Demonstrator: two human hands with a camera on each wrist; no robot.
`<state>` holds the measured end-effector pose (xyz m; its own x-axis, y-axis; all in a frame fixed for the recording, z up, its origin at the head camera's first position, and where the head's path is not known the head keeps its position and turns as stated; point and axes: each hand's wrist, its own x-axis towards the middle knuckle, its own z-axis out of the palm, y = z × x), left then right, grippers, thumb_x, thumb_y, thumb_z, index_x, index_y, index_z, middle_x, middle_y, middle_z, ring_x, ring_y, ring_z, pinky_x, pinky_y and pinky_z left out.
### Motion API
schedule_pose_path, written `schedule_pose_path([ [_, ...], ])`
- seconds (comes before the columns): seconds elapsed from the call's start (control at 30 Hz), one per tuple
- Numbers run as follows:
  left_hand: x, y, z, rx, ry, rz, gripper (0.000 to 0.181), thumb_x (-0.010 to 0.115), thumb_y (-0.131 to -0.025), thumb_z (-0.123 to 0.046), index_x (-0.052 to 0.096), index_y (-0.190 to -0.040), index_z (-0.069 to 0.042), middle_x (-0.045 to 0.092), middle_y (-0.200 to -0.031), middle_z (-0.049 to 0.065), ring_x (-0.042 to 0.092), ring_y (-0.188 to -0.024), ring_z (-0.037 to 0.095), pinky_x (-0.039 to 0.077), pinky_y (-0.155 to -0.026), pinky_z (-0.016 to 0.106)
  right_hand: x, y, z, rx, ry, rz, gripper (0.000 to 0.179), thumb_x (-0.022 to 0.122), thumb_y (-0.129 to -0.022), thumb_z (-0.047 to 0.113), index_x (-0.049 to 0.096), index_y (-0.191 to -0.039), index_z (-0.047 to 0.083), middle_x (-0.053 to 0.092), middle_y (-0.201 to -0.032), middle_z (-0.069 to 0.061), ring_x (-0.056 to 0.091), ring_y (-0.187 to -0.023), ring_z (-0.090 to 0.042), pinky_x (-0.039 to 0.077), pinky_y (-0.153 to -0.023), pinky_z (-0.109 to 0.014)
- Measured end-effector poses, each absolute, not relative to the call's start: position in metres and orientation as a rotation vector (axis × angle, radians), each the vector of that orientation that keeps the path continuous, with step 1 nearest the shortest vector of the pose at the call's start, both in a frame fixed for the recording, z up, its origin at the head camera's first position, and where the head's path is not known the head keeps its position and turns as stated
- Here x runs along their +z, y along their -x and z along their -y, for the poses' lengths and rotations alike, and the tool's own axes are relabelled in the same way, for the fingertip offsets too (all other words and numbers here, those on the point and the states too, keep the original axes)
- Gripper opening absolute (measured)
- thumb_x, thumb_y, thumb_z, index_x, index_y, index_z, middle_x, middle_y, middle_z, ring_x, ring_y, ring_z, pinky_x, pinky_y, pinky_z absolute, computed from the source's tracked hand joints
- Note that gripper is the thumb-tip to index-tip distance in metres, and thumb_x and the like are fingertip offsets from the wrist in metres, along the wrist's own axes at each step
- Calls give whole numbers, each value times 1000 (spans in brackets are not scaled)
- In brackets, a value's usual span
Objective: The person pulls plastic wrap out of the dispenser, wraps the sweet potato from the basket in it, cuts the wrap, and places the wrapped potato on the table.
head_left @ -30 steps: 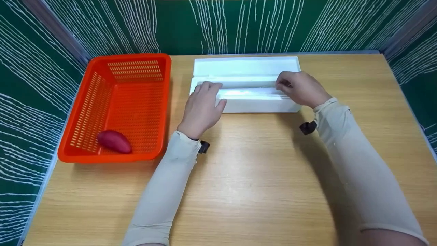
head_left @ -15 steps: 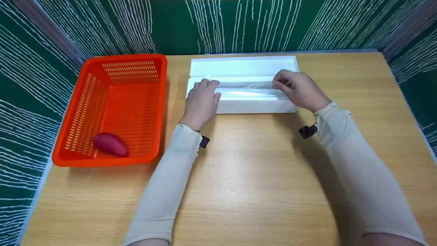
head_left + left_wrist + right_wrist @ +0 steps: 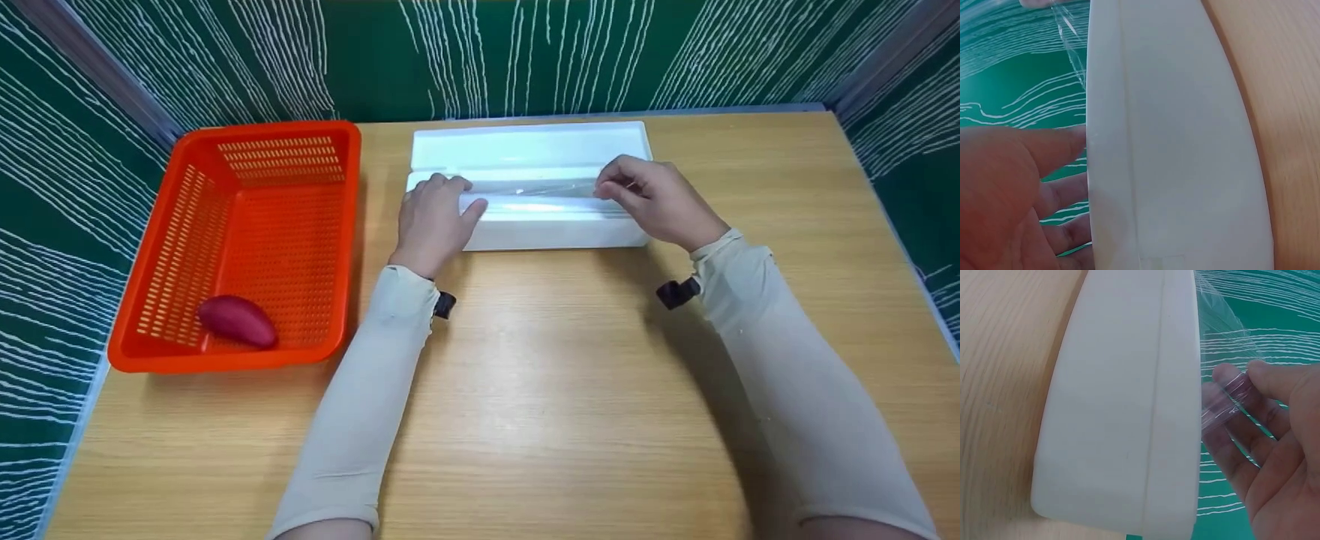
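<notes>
A white cling film dispenser (image 3: 555, 234) stands at the back of the table with its lid (image 3: 525, 148) tilted back. My left hand (image 3: 437, 221) rests on its left end, fingers laid over the top and thumb near the front edge. At the right end, my right hand (image 3: 660, 196) pinches the clear cling film (image 3: 1221, 402) between thumb and index finger. In the right wrist view the film stretches from the fingertips back over the dispenser's edge. A strip of lifted film (image 3: 1071, 48) also shows in the left wrist view. The roll inside is mostly hidden.
To the left stands an orange plastic basket (image 3: 346, 247) with slotted walls, holding a dark red sweet potato-like object (image 3: 238, 321). Green walls (image 3: 367, 60) with white wavy lines enclose the wooden table (image 3: 525, 405) at the back and sides.
More of the lifted film shows between the hands, drawn up by my right hand. The left hand stays on the dispenser. The whole head view has shifted slightly.
</notes>
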<state>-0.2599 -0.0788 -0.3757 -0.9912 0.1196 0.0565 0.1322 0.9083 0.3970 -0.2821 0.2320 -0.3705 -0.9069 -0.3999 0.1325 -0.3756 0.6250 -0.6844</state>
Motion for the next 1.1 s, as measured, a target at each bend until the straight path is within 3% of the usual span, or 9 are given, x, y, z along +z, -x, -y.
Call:
schedule_pose_path([
  [0.53,-373,266,72,-632,143,3010,31,58,-106,-35,76,-125,-17,71,-122,4,60,-115,26,43,-98,41,-366,277,-232,-1150,670,-2807,18,61,-105,22,70,-113,8,72,-109,-6,59,-94,-18,47,-83,-18],
  [0.8,-373,271,72,-668,125,2990,48,65,-103,-34,58,-147,-17,65,-135,10,58,-118,30,45,-102,44,-367,275,-233,-1168,688,-2815,16,61,-105,19,70,-112,8,72,-107,-4,59,-92,-17,47,-82,-17],
  [1.1,-370,273,71,-689,161,2992,21,67,-102,-29,80,-115,-19,70,-111,3,56,-101,24,47,-86,37,-365,274,-232,-1185,678,-2809,16,61,-105,19,70,-112,8,71,-108,-4,59,-95,-16,48,-85,-18],
])
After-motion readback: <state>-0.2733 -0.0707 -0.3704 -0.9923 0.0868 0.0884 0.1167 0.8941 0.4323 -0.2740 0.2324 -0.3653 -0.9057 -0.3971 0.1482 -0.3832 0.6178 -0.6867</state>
